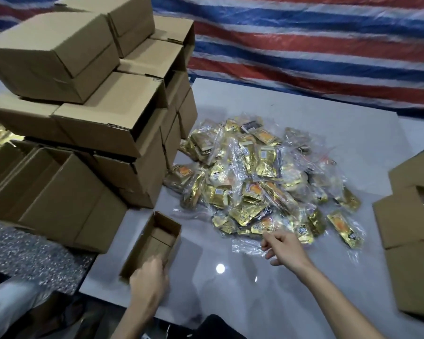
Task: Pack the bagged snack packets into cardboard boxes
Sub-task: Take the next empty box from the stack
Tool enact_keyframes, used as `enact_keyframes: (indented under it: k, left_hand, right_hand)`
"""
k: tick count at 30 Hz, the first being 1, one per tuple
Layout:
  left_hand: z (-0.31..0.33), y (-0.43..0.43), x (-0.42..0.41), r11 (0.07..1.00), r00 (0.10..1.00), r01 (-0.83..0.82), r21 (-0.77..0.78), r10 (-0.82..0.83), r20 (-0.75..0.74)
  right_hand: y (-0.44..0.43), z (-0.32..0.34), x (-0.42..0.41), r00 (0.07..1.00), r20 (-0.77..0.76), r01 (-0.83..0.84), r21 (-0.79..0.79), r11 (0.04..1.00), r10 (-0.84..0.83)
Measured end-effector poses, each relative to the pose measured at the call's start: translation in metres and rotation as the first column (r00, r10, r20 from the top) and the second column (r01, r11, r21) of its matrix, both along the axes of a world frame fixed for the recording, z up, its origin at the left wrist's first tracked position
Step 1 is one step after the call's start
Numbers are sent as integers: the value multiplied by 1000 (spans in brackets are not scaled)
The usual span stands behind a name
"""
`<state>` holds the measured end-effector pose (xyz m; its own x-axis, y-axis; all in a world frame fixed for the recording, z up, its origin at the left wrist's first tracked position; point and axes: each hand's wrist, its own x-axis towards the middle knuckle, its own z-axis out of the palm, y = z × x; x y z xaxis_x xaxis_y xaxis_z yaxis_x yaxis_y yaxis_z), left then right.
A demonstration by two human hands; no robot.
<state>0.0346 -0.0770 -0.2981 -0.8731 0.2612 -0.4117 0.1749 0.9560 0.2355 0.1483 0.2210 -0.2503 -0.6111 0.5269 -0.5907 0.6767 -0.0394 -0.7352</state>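
Tarp (304,45), striped red, white and blue, hangs behind the worktop (230,289). A stack (96,113) of closed boxes stands at left; more boxes (406,216) sit at right. Packets (262,182), gold in clear bags, lie heaped mid-worktop. The left hand (148,277) grips the near end of an open box (157,238) beside the stack. The right hand (284,248), loosely curled and holding nothing, hovers at the heap's near edge.

Striped tarp (304,45) behind glossy white table (242,302)
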Motion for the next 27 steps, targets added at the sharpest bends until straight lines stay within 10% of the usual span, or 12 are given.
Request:
enact_keyframes:
  k: [13, 27]
  left_hand:
    - [-11, 98, 69, 766, 772, 635, 106, -634, -39]
    - [1, 136, 61, 543, 569, 800, 255, -822, -35]
  right_hand:
    - [4, -56, 50, 976, 216, -46, 49, 998, 34]
    - [15, -61, 74, 929, 304, 168, 168, 971, -213]
